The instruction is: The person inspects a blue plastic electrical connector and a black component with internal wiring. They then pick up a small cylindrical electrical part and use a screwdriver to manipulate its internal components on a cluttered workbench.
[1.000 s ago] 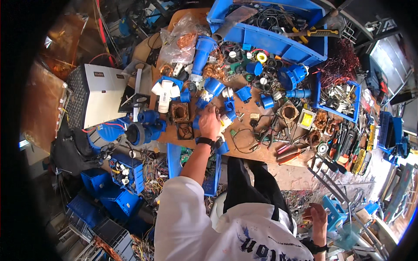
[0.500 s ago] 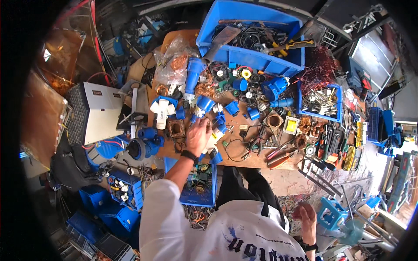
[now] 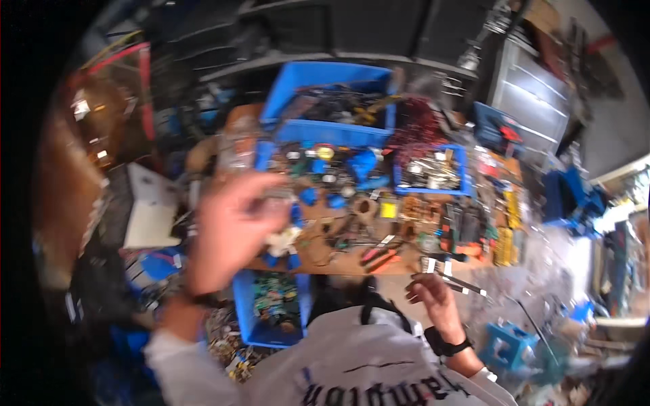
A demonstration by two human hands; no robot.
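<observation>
My left hand (image 3: 230, 233) is raised above the left part of the cluttered wooden workbench (image 3: 342, 262). It is motion-blurred, its fingers bunched near small blue parts (image 3: 310, 196); whether it holds anything cannot be told. A white plastic part (image 3: 284, 240) lies just beyond it on the bench. My right hand (image 3: 432, 294) hovers at the bench's near edge, close to my white shirt, fingers loosely curled with nothing seen in them. It is next to black-and-white striped sticks (image 3: 452, 276). A black band circles each wrist.
A large blue bin (image 3: 325, 78) of tools sits at the back, and a smaller blue tray (image 3: 433, 169) of metal parts lies to its right. A blue bin (image 3: 271, 308) stands under the bench, a white box (image 3: 152, 213) to the left, a grey cabinet (image 3: 535, 95) and a blue crate (image 3: 508, 345) to the right.
My left hand has lifted off the bench toward the camera and now looks large and blurred. My right hand rose from beside my leg to the bench edge. The view tilted upward.
</observation>
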